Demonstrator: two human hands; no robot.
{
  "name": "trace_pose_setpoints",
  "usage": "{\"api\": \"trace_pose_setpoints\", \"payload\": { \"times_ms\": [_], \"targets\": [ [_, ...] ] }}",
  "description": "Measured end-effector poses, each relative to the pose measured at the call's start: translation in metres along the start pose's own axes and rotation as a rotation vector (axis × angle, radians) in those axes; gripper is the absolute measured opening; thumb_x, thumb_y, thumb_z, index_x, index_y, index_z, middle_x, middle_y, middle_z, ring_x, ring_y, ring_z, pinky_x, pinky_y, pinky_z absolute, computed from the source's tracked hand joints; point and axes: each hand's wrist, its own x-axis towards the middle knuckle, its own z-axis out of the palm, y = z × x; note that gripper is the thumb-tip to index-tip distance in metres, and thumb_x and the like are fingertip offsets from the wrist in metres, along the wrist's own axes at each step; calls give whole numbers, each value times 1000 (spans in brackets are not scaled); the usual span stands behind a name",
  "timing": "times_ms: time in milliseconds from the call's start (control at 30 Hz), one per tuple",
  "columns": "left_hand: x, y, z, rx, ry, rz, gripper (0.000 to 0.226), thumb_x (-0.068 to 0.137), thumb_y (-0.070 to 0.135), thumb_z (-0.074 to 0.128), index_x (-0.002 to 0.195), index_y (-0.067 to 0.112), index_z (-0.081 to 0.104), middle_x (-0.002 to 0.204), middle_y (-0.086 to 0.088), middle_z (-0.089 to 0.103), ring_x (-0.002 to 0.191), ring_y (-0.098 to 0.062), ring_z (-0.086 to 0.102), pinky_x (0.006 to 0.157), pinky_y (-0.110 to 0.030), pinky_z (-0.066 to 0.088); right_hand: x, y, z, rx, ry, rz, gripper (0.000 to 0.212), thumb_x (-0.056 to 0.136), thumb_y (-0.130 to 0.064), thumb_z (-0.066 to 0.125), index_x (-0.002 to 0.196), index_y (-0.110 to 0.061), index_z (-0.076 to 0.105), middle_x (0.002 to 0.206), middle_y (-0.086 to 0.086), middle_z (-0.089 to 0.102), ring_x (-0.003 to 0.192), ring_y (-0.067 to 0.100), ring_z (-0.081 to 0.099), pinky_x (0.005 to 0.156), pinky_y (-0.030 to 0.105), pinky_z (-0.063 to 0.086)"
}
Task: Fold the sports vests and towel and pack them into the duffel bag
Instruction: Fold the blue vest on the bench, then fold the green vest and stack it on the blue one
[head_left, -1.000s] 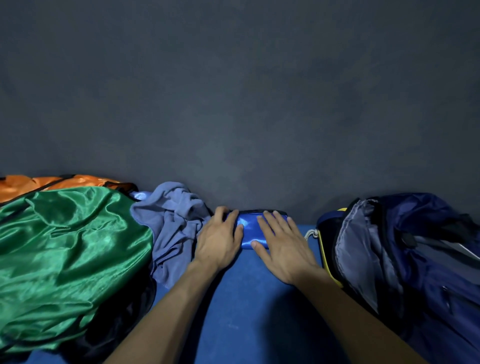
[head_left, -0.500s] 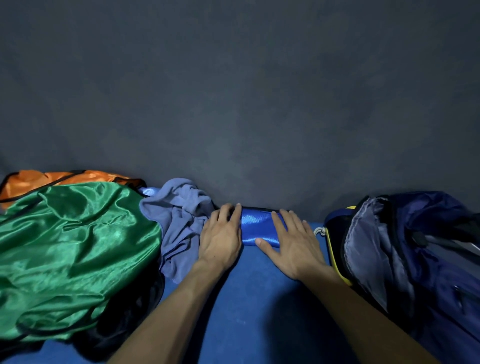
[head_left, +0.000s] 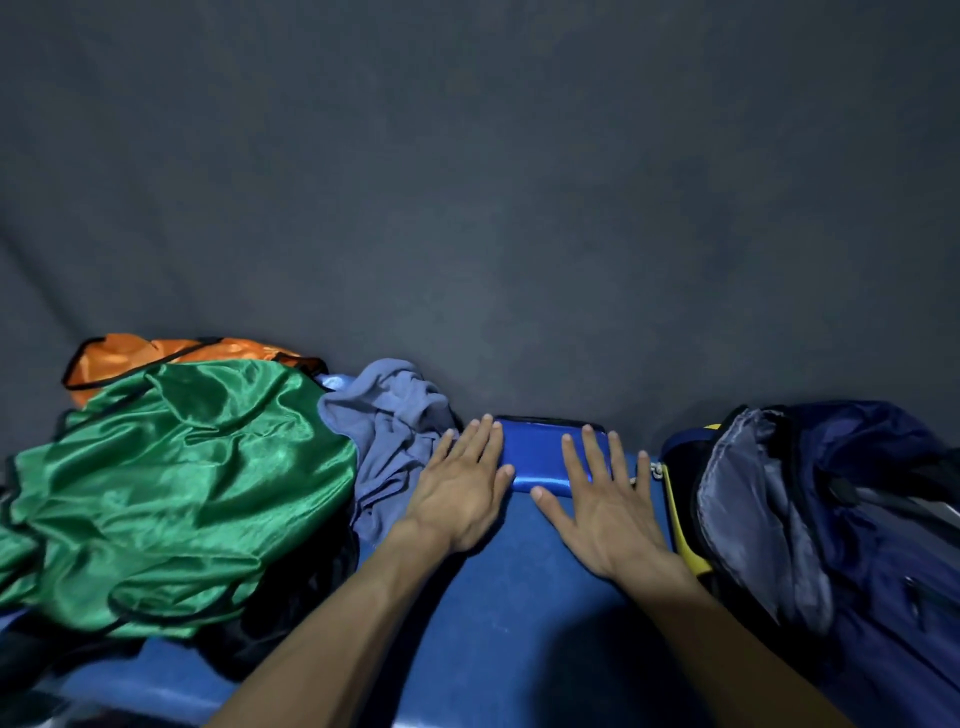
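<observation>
We see the folded blue vest (head_left: 535, 457) against the dark backdrop, our left hand (head_left: 460, 491) and right hand (head_left: 602, 499) pressing flat on it, fingers straight. Left of it lie the grey towel (head_left: 389, 431) and green vest (head_left: 171, 488); right, the open duffel bag (head_left: 831, 519).

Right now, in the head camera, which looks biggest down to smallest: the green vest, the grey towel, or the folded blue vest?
1. green vest
2. grey towel
3. folded blue vest, partly under both hands

The green one lies nearer the camera, which enlarges it.
</observation>
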Motion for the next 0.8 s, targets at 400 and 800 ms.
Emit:
{"api": "trace_pose_setpoints", "payload": {
  "times_ms": [400, 800],
  "targets": [
    [-131, -107, -129, 82, 264, -459, 66, 73, 61, 77, 128, 30, 59, 137, -6, 49, 126, -36, 46, 103, -47, 40, -62, -87, -52, 377, 155, -266, 82, 93, -69, 14, 157, -21, 33, 153, -1, 47, 142, 18, 38, 119, 39, 28],
    [-188, -104, -147, -22, 925, -351, 19, 97, 37, 63, 99, 22, 75, 93, 0, 73, 85, -29, 66, 69, -35, 47, -119, -124, -73, 628, 92, -314, 51, 104, -51, 41, 150, -27, 44, 149, -11, 50, 136, 3, 43, 111, 21, 32]
  ]
}}
